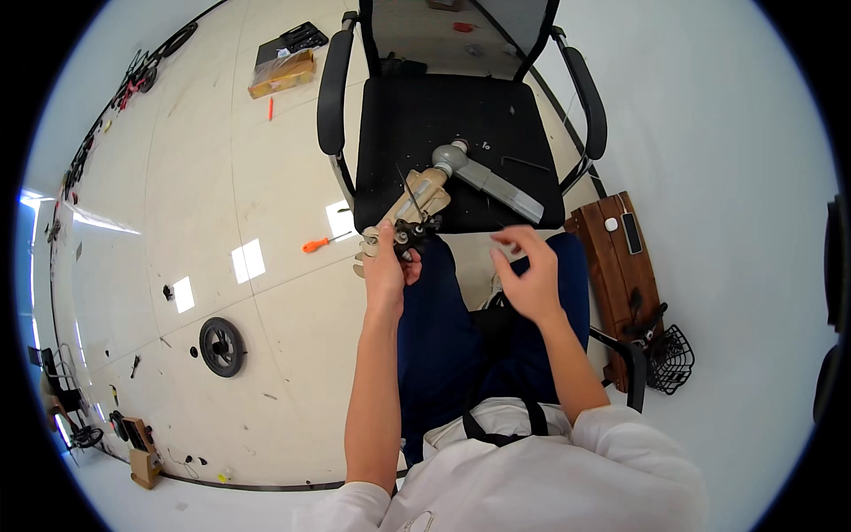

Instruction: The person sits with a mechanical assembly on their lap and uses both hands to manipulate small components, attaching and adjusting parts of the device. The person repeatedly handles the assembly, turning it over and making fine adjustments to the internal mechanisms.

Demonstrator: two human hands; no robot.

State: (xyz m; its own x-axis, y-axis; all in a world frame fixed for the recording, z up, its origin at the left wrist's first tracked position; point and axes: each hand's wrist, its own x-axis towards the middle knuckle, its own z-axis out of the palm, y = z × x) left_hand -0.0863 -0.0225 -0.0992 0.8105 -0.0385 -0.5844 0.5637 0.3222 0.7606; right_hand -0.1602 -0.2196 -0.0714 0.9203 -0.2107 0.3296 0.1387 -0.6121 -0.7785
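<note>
"Seeing anything held?"
"Yes, my left grip [386, 273] holds the beige part [418, 193] across the front edge of the chair seat [403, 115]; my right grip [533, 278], loosely spread, hovers above the legs [439, 328]."

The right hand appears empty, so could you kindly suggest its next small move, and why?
I would probably bring the right hand in to steady the beige-and-grey assembly, since only the left hand grips it, at the near end.
</note>
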